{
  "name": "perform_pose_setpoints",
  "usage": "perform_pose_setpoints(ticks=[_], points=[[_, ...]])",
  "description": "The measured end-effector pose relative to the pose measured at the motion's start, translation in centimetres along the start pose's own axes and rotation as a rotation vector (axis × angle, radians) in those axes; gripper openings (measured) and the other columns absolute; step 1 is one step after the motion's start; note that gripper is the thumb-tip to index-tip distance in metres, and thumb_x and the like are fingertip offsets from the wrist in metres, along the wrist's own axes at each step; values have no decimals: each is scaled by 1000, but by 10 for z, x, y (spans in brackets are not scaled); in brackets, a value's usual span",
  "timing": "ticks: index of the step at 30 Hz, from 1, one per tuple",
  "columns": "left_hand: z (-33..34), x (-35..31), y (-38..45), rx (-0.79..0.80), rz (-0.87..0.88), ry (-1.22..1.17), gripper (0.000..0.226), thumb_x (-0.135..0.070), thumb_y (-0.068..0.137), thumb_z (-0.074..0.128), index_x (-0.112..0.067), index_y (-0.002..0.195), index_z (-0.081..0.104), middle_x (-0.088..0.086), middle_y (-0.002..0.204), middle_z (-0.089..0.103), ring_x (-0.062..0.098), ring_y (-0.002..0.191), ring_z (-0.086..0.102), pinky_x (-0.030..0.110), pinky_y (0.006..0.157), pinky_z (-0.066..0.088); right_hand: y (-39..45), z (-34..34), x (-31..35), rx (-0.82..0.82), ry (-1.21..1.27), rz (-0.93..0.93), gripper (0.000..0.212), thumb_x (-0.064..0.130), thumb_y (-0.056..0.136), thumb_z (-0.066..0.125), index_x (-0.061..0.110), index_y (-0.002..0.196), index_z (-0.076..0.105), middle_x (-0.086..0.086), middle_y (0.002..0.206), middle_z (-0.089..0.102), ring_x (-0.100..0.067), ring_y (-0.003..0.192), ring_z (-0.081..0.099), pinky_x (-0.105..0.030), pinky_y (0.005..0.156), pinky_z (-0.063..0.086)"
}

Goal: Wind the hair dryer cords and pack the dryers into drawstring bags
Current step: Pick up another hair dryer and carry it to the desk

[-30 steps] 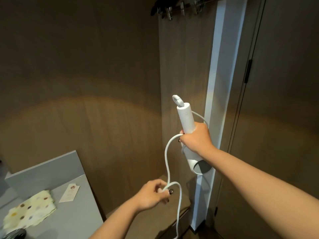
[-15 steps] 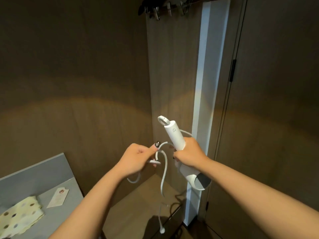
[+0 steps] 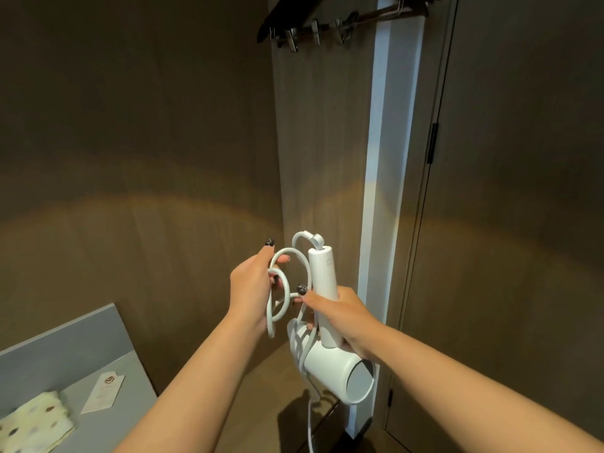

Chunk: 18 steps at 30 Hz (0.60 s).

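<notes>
The scene is dim and warm — a soft amber arc of light crosses the wood panels (image 3: 137,204) at mid-height, leaving their tops dark. A bright white strip (image 3: 382,165) glows cool. Wide-angle bending curves the edges; the forearms look slightly soft.

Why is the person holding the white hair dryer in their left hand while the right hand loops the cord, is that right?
Not quite: the hands are swapped. In the head view, the right hand grips the white hair dryer by its handle, and the left hand holds the loops of the cord. The rest is right.
</notes>
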<state>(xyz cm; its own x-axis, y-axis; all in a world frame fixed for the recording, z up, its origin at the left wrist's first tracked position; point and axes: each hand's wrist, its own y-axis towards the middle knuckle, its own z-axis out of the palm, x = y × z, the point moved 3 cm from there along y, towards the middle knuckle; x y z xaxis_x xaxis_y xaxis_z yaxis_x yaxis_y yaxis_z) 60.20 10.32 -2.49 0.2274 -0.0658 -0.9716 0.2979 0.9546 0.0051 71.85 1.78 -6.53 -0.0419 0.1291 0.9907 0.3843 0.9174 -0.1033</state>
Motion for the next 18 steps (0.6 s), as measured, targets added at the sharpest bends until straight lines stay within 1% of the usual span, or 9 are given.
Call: perform_pose_setpoints(ticks=[2,4,6,9,11,13,15,17,18], points=[[1,6,0,-31,-41,-23,36,-34,96,55,-13,75,75,4,58,56,14,53,52,27,47,48,-2,4,1,3,29,-40,16,30,85,70,20,98,66,-6,92,66,-19,84,64,-32,74,59],[3,11,1,-60,-51,8,34,-34,97,55,-12,78,73,3,61,59,16,57,54,28,51,49,-2,7,1,-16,22,-72,12,21,85,71,19,97,68,-4,88,67,-16,79,65,-25,66,57],[2,17,5,-69,-51,42,32,-32,97,54,-13,79,72,7,68,60,17,60,54,30,57,48,-3,8,-1,-65,17,-63,13,17,84,71,15,97,70,-6,84,67,-15,76,65,-24,65,56],[1,27,12,-20,-63,36,25,-25,96,55,-14,84,73,8,73,61,16,62,55,28,58,48,-1,3,-2,-150,64,-37,14,15,83,71,10,96,70,-8,77,65,-14,68,64,-27,64,57],[-3,35,16,12,-81,2,27,-28,98,51,-13,92,72,8,86,68,18,73,62,28,66,50,0,-2,1,-195,125,-28,17,14,81,73,9,97,67,-9,76,62,-17,66,62,-34,68,59],[-13,49,17,53,-108,-11,35,-37,102,42,-14,101,69,8,100,71,20,89,66,32,78,52,1,-7,6,-216,158,-36,24,14,81,74,9,101,63,-11,77,61,-19,67,62,-38,72,60],[-23,67,13,85,-141,-23,42,-43,102,35,-16,107,66,7,107,70,20,99,65,39,88,50,0,-10,15,-217,168,-62,26,13,81,74,7,103,63,-10,76,60,-18,66,61,-38,72,59],[-23,88,6,129,-189,-44,50,-48,102,28,-16,116,64,6,117,68,20,108,64,42,94,46,0,-13,23,-228,187,-99,24,12,81,74,4,102,64,-9,71,59,-17,60,59,-36,69,58],[-21,98,3,146,-217,-30,53,-49,102,24,-16,117,63,6,121,67,20,110,63,42,95,45,0,-15,28,-241,189,-112,24,12,81,74,4,101,64,-9,70,58,-16,58,58,-35,67,58]])
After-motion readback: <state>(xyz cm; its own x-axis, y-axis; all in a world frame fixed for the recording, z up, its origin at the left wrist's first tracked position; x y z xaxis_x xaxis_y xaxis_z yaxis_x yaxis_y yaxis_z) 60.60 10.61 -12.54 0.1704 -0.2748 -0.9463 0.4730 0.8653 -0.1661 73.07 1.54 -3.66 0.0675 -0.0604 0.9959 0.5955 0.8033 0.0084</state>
